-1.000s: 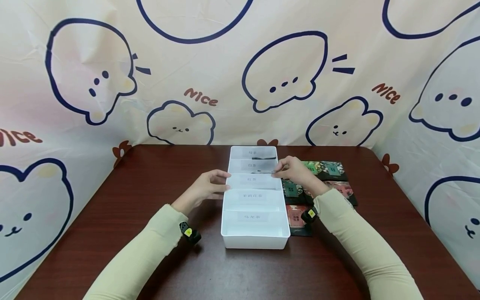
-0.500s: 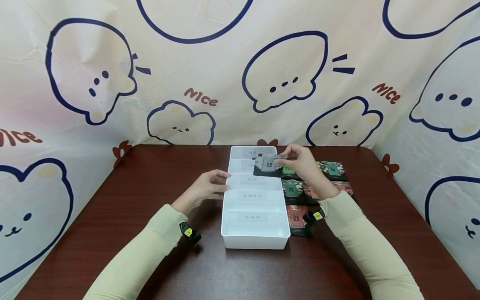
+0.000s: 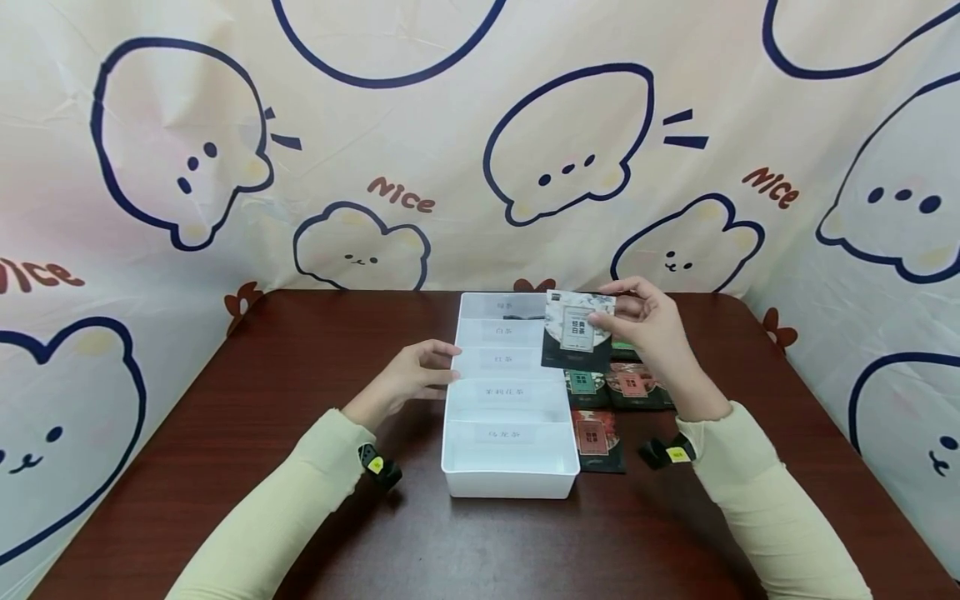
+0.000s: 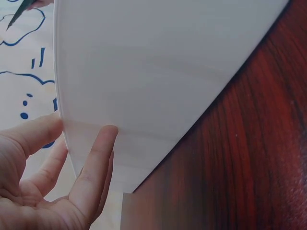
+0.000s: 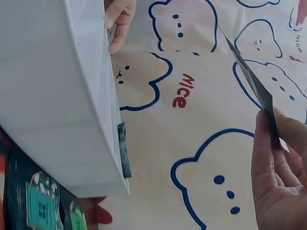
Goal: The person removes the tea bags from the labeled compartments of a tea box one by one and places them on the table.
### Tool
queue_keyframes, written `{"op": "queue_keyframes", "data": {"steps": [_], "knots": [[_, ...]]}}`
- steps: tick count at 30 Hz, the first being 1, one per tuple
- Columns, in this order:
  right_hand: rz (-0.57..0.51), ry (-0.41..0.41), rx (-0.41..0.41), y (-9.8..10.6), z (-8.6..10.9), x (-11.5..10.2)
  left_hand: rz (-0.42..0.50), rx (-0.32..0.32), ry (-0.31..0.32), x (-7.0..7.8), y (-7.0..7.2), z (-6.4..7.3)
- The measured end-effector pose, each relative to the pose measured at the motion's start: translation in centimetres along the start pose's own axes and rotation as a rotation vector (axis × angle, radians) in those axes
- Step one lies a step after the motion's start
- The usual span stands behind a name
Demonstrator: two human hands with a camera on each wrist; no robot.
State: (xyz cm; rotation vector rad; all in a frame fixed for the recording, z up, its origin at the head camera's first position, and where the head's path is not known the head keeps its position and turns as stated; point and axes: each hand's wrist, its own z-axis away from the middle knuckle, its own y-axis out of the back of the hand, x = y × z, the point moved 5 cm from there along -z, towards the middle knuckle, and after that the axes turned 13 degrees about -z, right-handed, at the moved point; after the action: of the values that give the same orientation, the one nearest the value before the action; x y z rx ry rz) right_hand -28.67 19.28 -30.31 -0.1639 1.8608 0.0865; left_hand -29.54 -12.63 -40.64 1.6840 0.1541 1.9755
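A long white box (image 3: 510,483) with labelled compartments stands lengthwise on the table. My left hand (image 3: 408,373) rests its fingertips on the box's left side; in the left wrist view, extended fingers (image 4: 98,158) touch the outer wall and the rim. Above the box's right edge, toward the far end, my right hand (image 3: 648,329) pinches a tea packet (image 3: 573,354) between thumb and fingers. This packet is black below and pale floral above, with a light label facing me. In the right wrist view the tea packet (image 5: 254,84) shows nearly edge-on.
Several tea packets lie right of the box, including a red one (image 3: 592,437), a green one (image 3: 583,381) and a coral one (image 3: 636,383). A dark packet edge (image 5: 123,151) pokes out of the far compartment. A patterned cloth (image 3: 450,150) hangs behind the table (image 3: 225,433).
My right hand has lifted the tea packet from the second-farthest compartment, moving up and right, and the packet's face has turned toward me. The left hand has stayed in place.
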Motion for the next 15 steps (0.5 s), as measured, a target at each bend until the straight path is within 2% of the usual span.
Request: {"op": "queue_keyframes", "data": {"steps": [7, 10, 15], "knots": [[-0.076, 0.007, 0.003, 2.5, 1.7, 0.7, -0.002, 0.001, 0.001, 0.0, 0.0, 0.1], [-0.03, -0.036, 0.017, 3.7, 2.4, 1.5, 0.0, 0.001, 0.002, 0.1, 0.0, 0.2], [0.144, -0.123, 0.046, 5.7, 3.7, 3.0, 0.0, 0.003, 0.013, 0.1, 0.0, 0.1]]}}
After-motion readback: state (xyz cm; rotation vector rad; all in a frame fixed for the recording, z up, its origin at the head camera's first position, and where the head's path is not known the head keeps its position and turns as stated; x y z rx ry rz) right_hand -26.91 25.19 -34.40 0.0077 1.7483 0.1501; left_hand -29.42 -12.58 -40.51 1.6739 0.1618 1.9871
